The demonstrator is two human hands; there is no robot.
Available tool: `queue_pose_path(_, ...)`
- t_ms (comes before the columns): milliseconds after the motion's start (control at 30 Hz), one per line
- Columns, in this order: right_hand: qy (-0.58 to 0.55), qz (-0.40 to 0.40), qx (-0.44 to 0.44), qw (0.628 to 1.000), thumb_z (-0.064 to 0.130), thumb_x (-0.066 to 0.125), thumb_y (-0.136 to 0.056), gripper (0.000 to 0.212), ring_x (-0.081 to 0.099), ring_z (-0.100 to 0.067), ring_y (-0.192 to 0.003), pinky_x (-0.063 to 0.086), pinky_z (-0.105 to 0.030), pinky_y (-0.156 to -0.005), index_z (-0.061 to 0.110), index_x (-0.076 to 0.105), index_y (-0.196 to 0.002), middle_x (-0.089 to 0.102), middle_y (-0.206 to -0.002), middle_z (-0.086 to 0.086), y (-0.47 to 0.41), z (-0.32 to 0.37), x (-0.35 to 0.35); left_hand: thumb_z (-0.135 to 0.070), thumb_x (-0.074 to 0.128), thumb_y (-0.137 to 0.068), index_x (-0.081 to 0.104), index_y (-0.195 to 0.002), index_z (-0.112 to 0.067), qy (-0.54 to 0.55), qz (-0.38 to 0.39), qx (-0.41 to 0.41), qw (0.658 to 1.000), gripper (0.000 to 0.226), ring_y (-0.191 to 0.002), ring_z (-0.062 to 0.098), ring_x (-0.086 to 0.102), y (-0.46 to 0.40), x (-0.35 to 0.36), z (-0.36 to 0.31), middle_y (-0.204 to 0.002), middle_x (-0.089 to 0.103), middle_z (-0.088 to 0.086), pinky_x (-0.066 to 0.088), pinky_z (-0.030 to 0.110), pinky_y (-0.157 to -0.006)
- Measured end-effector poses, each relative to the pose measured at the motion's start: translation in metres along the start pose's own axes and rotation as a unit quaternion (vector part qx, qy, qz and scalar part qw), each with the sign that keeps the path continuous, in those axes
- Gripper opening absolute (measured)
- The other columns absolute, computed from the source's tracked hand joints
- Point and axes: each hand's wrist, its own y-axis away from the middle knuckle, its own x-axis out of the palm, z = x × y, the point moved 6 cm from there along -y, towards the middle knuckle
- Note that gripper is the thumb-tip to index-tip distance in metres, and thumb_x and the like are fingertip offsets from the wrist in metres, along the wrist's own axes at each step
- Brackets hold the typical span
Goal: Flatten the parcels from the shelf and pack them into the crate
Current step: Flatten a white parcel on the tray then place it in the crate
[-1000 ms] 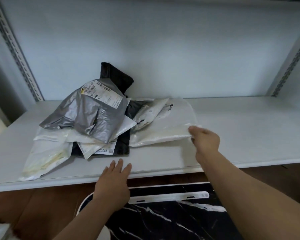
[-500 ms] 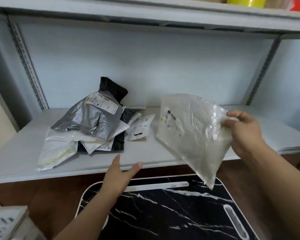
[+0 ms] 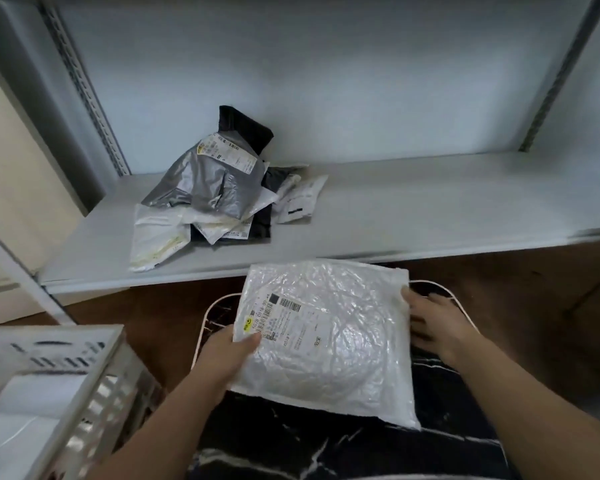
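A white bubble-mailer parcel (image 3: 329, 337) with a printed label lies face up over the black marble-patterned table (image 3: 291, 441). My left hand (image 3: 227, 355) grips its left edge, thumb on the label. My right hand (image 3: 437, 323) holds its right edge with the fingers spread along the side. On the white shelf (image 3: 430, 209) behind lies a heap of parcels: a crumpled silver one (image 3: 201, 188) on top, a black one (image 3: 243, 128), and white ones (image 3: 156, 237) beneath. The slatted white crate (image 3: 73, 386) stands at the lower left, with something white inside.
A small white packet (image 3: 300, 200) lies just right of the heap. Slotted metal uprights (image 3: 84, 84) frame the shelf at both back corners. Brown floor (image 3: 499, 271) shows between shelf and table. The right half of the shelf is bare.
The white parcel came off the shelf in my right hand, swung down and now lies over the black table. My left hand has taken its left edge. The view has dropped, showing the crate.
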Motion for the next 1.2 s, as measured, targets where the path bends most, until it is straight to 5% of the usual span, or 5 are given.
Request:
queue_pose_path(300,0.408,0.045,-0.022,0.911,0.045,0.063,-0.087,0.075,0.051,-0.027,-0.120,0.042,-0.037,-0.102,0.028,0.026,-0.151,0.051,-0.135,-0.010,-0.013,-0.124,0.036,-0.037,0.093,-0.028,0.064,-0.111,-0.008,-0.143,0.042,-0.160,0.976,0.093,-0.090,0.024,0.070,-0.049,-0.010,0.140,-0.098,0.073,0.007,0.057,0.042,-0.083)
queue_pose_path(767,0.507,0.166,-0.054,0.844,0.022,0.075,-0.079,0.081,0.043,-0.014,-0.124,0.038,-0.022,-0.099,0.036,0.031,-0.146,0.041,-0.143,0.004,-0.051,-0.114,0.050,-0.050,0.078,-0.071,0.055,-0.120,-0.001,0.098,-0.048,-0.209,0.972,0.073,-0.101,0.036,0.063,-0.109,-0.005,0.077,-0.113,0.065,0.015,0.049,0.050,-0.094)
queue_pose_path(933,0.480,0.182,-0.043,0.857,0.019,0.078,-0.078,0.081,0.042,-0.012,-0.125,0.038,-0.023,-0.101,0.039,0.034,-0.143,0.042,-0.142,0.006,-0.058,-0.118,0.045,-0.017,0.049,-0.097,0.061,-0.114,-0.013,-0.164,-0.087,0.023,0.982,0.021,-0.070,0.023,0.061,-0.111,-0.003,0.053,-0.082,0.065,0.006,0.053,0.038,-0.066)
queue_pose_path(1067,0.507,0.167,-0.031,0.845,0.047,0.079,-0.072,0.090,0.036,-0.020,-0.129,0.034,-0.033,-0.110,0.040,0.030,-0.146,0.031,-0.144,-0.004,-0.053,-0.104,0.049,-0.028,0.043,-0.099,0.026,-0.149,-0.025,-0.463,-0.146,0.124,0.866,0.053,-0.117,0.026,0.052,-0.100,0.004,0.063,-0.132,0.053,0.009,0.046,0.042,-0.096)
queue_pose_path(1200,0.626,0.003,-0.232,0.745,0.090,0.012,-0.072,0.092,-0.005,-0.022,-0.148,0.007,-0.044,-0.117,0.042,0.010,-0.151,0.001,-0.162,0.000,-0.034,-0.075,0.071,-0.052,0.019,-0.099,0.015,-0.152,-0.031,-0.508,-0.156,0.218,0.818,0.057,-0.147,0.034,0.012,-0.074,0.040,0.064,-0.158,0.018,0.012,0.008,0.051,-0.118)
